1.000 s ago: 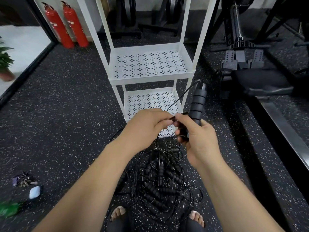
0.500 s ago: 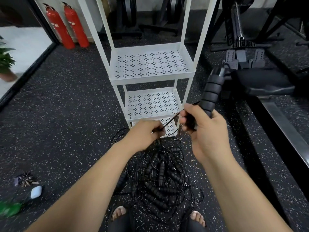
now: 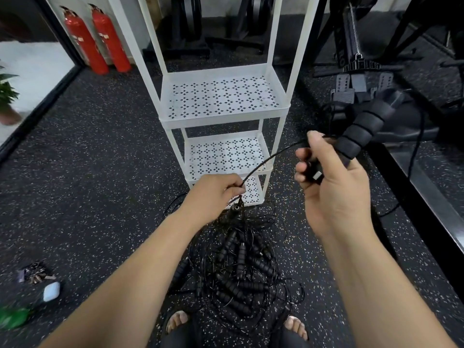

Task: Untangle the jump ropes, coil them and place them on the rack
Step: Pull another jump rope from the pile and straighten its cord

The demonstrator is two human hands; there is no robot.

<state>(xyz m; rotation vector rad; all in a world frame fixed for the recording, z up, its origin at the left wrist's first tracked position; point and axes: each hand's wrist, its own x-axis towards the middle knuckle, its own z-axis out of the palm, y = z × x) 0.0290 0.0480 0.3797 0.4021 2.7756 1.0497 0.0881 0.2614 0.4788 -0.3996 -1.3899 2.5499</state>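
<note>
A tangled heap of black jump ropes point(image 3: 238, 277) with several ribbed foam handles lies on the floor between my feet. My right hand point(image 3: 331, 182) grips one black foam handle point(image 3: 361, 131), lifted up and to the right. Its thin black cord point(image 3: 271, 158) runs taut down to my left hand point(image 3: 216, 194), which pinches the cord just above the heap. The white three-tier rack point(image 3: 223, 96) stands right behind the heap, and its perforated shelves hold nothing.
Two red fire extinguishers point(image 3: 95, 43) stand at the back left. Black gym machines and a bench point(image 3: 391, 114) crowd the right side. Keys point(image 3: 32, 273) and a small white case point(image 3: 51, 291) lie on the speckled floor at the left.
My right hand has carried the handle up and to the right, away from my left hand. The cord between the hands has lengthened and drawn taut. My left hand has dropped lower.
</note>
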